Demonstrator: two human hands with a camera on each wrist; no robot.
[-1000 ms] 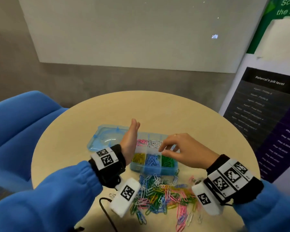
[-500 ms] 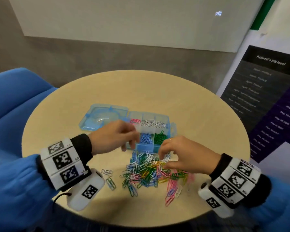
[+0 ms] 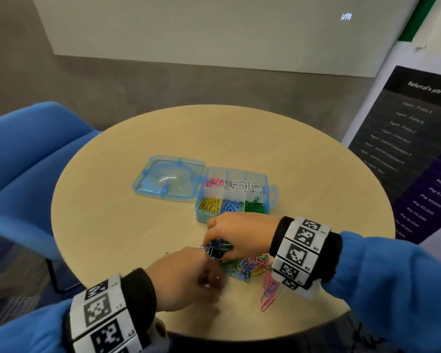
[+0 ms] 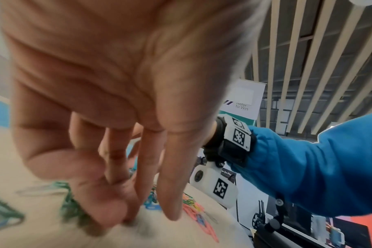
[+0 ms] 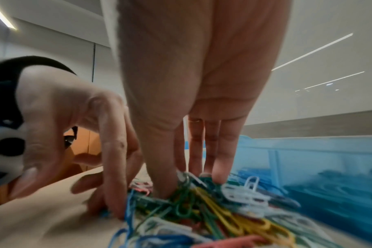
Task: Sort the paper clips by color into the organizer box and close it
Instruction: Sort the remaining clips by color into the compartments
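Tangles are the worry; beside the open organizer box, both hands dig into the mixed paper clips on the worktop; right hand and left hand pinch fingertips down, though what each grip holds I cannot tell; linked colours could ride along into the wrong compartment.

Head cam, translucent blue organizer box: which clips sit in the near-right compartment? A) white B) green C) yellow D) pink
B: in the translucent blue plastic organizer box, the near row reads yellow, blue, then the green paper clips at the right end; the pink and white ones lie in the far row.
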